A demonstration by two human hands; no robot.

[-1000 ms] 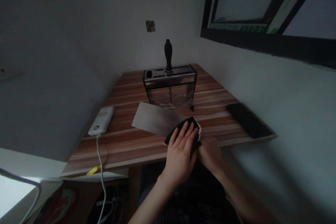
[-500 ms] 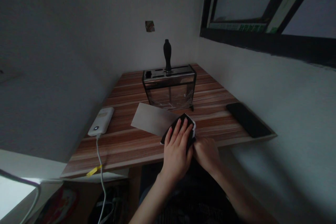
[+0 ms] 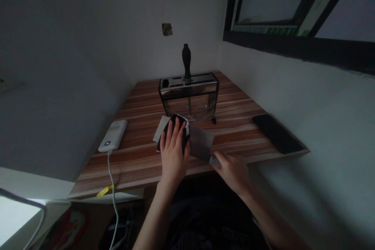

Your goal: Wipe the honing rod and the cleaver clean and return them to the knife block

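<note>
A broad cleaver blade [image 3: 201, 142] lies flat on the wooden table [image 3: 137, 164]. My left hand [image 3: 173, 152] rests on a dark cloth [image 3: 175, 122] over the far part of the blade, fingers stretched out flat on it. My right hand [image 3: 233, 170] is closed round the cleaver's handle [image 3: 215, 160] at the table's front edge. Behind the blade stands a clear knife block [image 3: 189, 95] with a metal top and one black-handled tool [image 3: 186, 60] upright in a slot.
A white power bank [image 3: 113, 135] with a cable [image 3: 111, 179] lies at the left of the table. A black phone [image 3: 277, 133] lies at the right, near the wall. Walls close in the table's back and right. A dark window frame [image 3: 293, 43] hangs above right.
My left hand has slid the cloth along the blade, from the handle end toward the far left end. My right hand has stayed at the handle.
</note>
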